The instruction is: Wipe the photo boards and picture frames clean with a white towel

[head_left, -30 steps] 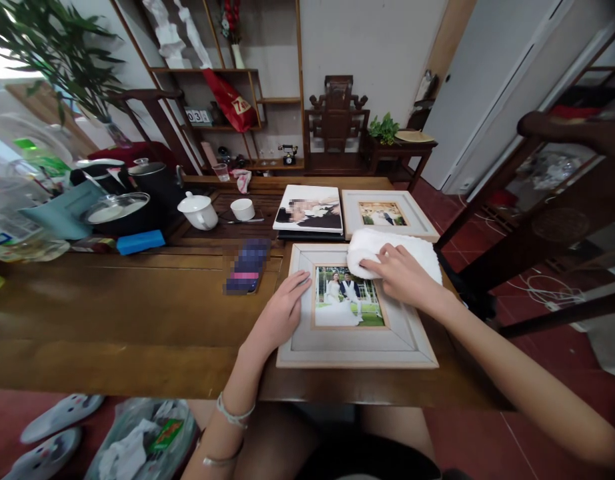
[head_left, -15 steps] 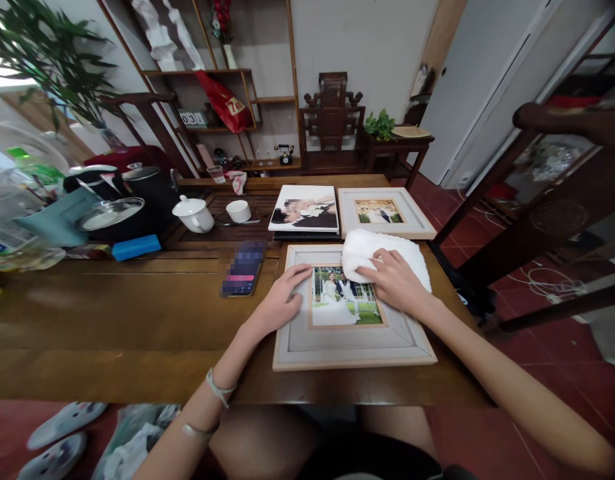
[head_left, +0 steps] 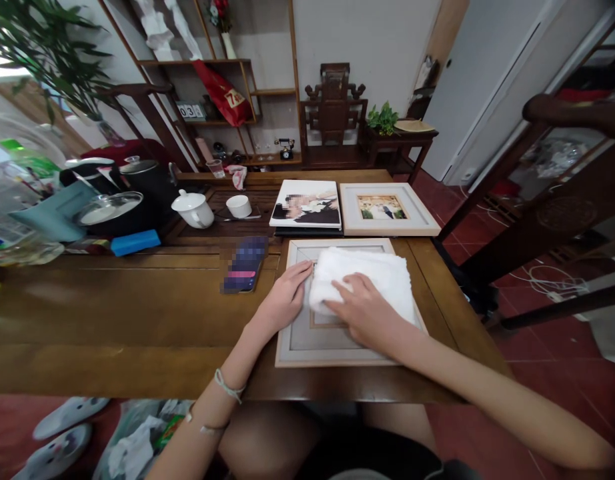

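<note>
A light-coloured picture frame (head_left: pixel 300 343) lies flat at the table's near edge. My left hand (head_left: pixel 287 293) rests on its left border, fingers stretched out and holding nothing. With its fingers pressed into a folded white towel (head_left: pixel 382 273), my right hand (head_left: pixel 360 310) keeps the cloth against the middle of the frame. The towel and hand hide nearly all of the photo inside. Left of the frame lies a phone (head_left: pixel 247 263), its screen partly blurred.
Behind the frame lie a photo album (head_left: pixel 307 203) and a second framed photo (head_left: pixel 387 208). A lidded white cup (head_left: pixel 192 209), a small white bowl (head_left: pixel 238 207), a blue block (head_left: pixel 135 243) and dark pots stand to the left. A wooden chair (head_left: pixel 562 200) is at the right.
My right hand has moved the towel left and toward me, from the frame's upper right corner over the photo. My left hand stays on the left border.
</note>
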`<action>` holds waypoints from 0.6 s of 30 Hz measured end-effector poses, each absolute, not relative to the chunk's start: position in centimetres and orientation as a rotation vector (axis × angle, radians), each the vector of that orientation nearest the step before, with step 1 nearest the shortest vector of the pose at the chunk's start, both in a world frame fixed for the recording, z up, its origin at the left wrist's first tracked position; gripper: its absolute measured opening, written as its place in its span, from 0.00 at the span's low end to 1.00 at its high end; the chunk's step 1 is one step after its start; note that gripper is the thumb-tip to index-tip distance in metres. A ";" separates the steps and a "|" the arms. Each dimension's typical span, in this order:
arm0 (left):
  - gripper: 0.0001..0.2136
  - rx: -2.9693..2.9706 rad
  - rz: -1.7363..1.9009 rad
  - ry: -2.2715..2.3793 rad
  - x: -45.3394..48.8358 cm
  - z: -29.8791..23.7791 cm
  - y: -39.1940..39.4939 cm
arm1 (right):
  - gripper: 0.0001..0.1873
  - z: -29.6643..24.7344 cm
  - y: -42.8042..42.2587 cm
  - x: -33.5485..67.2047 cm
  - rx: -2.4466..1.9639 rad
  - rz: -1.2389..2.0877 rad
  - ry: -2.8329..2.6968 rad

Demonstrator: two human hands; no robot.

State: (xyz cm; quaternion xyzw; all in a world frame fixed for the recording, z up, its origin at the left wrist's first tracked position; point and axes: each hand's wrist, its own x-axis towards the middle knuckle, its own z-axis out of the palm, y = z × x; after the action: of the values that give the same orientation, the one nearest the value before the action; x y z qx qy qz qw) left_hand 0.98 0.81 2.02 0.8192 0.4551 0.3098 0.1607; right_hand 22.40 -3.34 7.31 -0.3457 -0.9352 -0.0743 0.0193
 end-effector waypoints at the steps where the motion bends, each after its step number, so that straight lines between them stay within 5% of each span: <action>1: 0.20 2.333 0.882 1.300 0.9 2.0 0.8 | 0.26 7.4 -4.4 22.0 -1.037 -0.171 -2.924; 7: 0.23 2.302 0.858 1.319 0.9 1.9 0.6 | 0.23 8.0 -8.2 22.1 -0.894 0.111 -2.951; 11: 0.24 2.311 0.857 1.312 0.9 1.9 0.5 | 0.25 7.6 -6.7 21.7 -1.072 -0.078 -2.908; 18: 0.24 2.292 0.868 1.268 0.5 1.4 0.9 | 0.11 6.7 -9.1 19.0 -0.707 -0.337 -2.865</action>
State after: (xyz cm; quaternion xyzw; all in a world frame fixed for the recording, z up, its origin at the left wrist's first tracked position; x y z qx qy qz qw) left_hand 0.49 0.93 1.44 0.8155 0.4510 0.3089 0.1899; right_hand 19.01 -9.09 6.72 -0.2371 -0.9611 -0.1132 0.0856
